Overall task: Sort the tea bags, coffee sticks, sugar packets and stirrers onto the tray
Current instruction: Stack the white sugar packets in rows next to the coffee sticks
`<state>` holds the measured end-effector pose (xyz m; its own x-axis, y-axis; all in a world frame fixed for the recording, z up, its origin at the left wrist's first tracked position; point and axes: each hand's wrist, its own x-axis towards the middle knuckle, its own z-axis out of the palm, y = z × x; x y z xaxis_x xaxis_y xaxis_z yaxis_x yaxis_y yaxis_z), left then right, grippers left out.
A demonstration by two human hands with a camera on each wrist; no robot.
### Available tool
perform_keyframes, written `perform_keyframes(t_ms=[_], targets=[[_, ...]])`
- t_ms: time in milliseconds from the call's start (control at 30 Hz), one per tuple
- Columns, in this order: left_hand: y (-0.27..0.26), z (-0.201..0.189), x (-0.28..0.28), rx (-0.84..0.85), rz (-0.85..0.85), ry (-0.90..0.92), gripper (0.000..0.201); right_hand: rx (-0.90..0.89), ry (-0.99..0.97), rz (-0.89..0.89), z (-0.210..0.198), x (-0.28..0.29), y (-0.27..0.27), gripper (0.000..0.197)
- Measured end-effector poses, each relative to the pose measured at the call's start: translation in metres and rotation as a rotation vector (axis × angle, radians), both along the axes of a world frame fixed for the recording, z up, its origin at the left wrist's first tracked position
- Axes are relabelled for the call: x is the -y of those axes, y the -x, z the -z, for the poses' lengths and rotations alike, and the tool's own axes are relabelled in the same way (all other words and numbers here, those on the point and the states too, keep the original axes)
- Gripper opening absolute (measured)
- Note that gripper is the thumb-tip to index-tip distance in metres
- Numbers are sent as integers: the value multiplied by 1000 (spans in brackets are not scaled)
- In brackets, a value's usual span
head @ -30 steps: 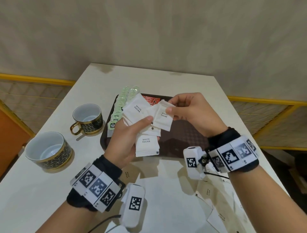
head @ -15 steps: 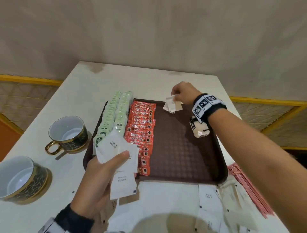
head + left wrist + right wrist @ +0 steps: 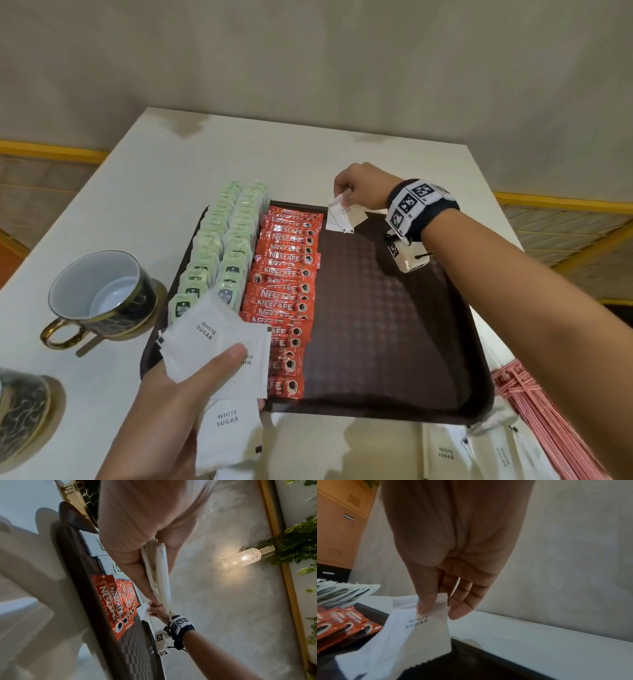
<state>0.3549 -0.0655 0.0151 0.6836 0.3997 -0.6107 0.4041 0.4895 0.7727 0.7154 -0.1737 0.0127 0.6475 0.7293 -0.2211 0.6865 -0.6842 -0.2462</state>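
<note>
Sugar-packet step in progress: tea bags (image 3: 219, 253) already fill two green rows at the tray's left, coffee sticks (image 3: 287, 291) lie in one red column beside them, and the rest of the tray (image 3: 394, 325) is bare. The right hand (image 3: 363, 186) pinches a small bunch of sugar packets (image 3: 342, 217) by the top edge, thumb against fingers, at the tray's far edge just right of the coffee column; the packets hang down with the lower edges at or just above the tray floor, contact unclear. Their long axis runs roughly vertical, tilted, the printed face toward the wrist camera. The left hand (image 3: 171, 411) holds a fanned stack of sugar packets (image 3: 219, 356) over the tray's near-left corner, thumb on top, packets lying roughly flat and splayed, the print on them at different angles. More sugar packets (image 3: 479, 452) lie loose on the bench (image 3: 308, 164) near the tray's front-right corner, with pink stirrers (image 3: 534, 411) beside them; neither is sorted yet. Two cups (image 3: 102, 294) stand left of the tray. Likely next: lay the right-hand bunch flat at the top of a new column beside the coffee, then feed more from the left hand's stack. This calls for squaring the edges so the column starts straight.
</note>
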Motion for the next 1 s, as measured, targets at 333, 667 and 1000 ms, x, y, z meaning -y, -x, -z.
perform_keyframes(t_ms=[333,667,1000], targets=[[1,2,2,-37,15,9,33,-19,-16,32,-4,1,1,13],[3,6,-4,-116,40,-52,28,-266,-120,306,-14,49,-18,4],[2,1,-1,-85,47,-8,36,-185,-138,378,6,51,-16,10]])
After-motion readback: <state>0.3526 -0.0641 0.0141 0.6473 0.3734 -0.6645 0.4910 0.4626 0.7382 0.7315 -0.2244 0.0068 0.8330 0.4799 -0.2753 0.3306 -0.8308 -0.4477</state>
